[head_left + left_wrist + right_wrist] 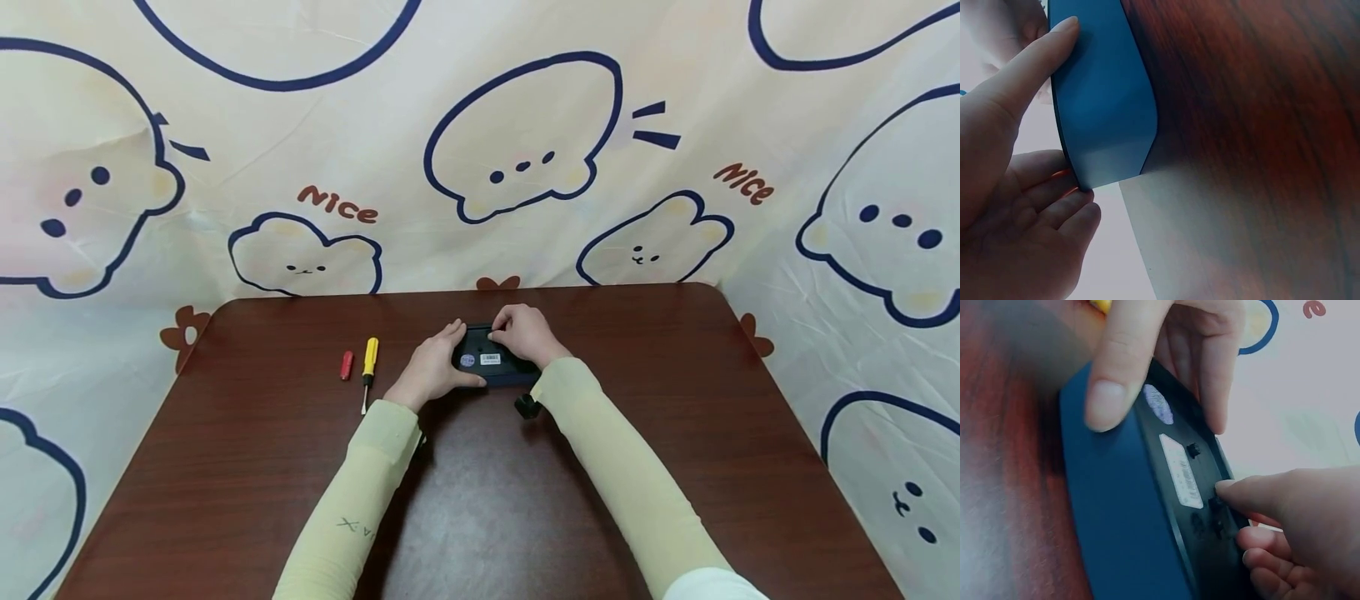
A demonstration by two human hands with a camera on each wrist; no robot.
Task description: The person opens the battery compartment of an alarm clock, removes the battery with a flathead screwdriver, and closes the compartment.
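Observation:
A dark blue device point(504, 347) with a black back panel stands on the table between both hands. Its panel carries a white label point(1180, 472), a round purple sticker point(1159, 404) and small black knobs point(1193, 450). My left hand point(431, 367) grips the left end, its thumb point(1035, 62) on the smooth blue face and its fingers around the edge. With curled fingers, my right hand point(528, 333) holds the far rim. One fingertip touches the panel beside a knob. Whether anything small is pinched there is hidden.
Left of the left hand, a yellow-handled screwdriver point(370, 358) lies on the brown table point(712, 467). Beside it is a small red oblong object point(347, 365). A printed cloth point(405, 167) hangs behind the table's far edge. A black wrist camera point(528, 407) sits under the right wrist.

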